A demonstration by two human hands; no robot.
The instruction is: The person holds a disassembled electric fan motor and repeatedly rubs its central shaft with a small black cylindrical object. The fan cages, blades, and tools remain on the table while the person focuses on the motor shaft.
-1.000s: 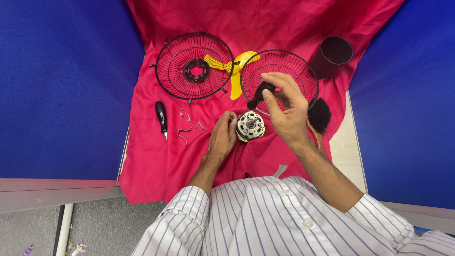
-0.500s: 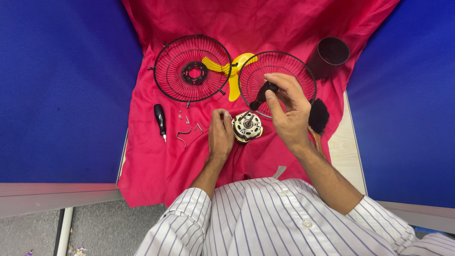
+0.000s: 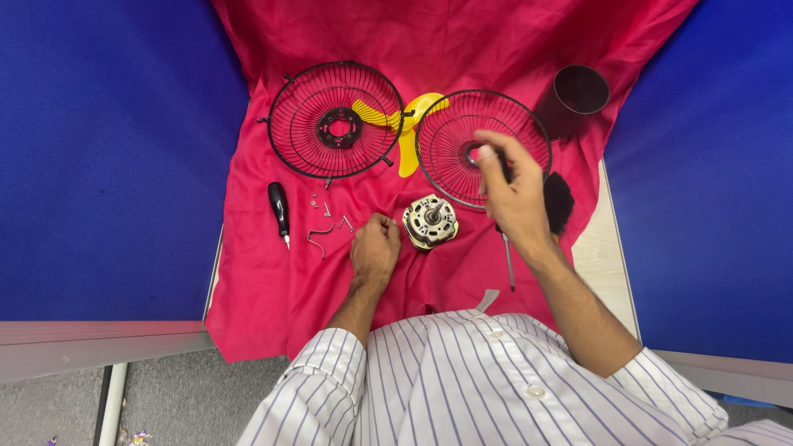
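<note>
**Fan in pieces on the red cloth, both hands at the motor**

Here we are over the desk, draped in a red cloth point(image 3: 273, 306), and the left hand point(image 3: 374, 250) rests knuckles-up on the cloth just beside the fan motor point(image 3: 430, 221), fingers curled in loosely, touching or almost touching the motor's left side; whether they pinch anything I cannot tell. The motor sits near the middle of the cloth, shaft pointing up.

The right hand point(image 3: 514, 192) is raised above the cloth to the motor's right, fingertips pinched together on a small pale bit (too tiny to identify). Under that wrist a slim screwdriver point(image 3: 508, 260) lies on the cloth, and a black rounded part point(image 3: 562, 201) peeks out beyond the hand.

Toward the far edge, two black wire grilles lie flat: the left grille point(image 3: 334, 120) and the right grille point(image 3: 483, 149), with a yellow fan blade point(image 3: 409, 124) between and partly under them. A dark cylinder point(image 3: 576, 97) stands at the far right corner. On the left side, a black-handled screwdriver point(image 3: 279, 211), with little screws and clips point(image 3: 326, 223) just beside it.
</note>
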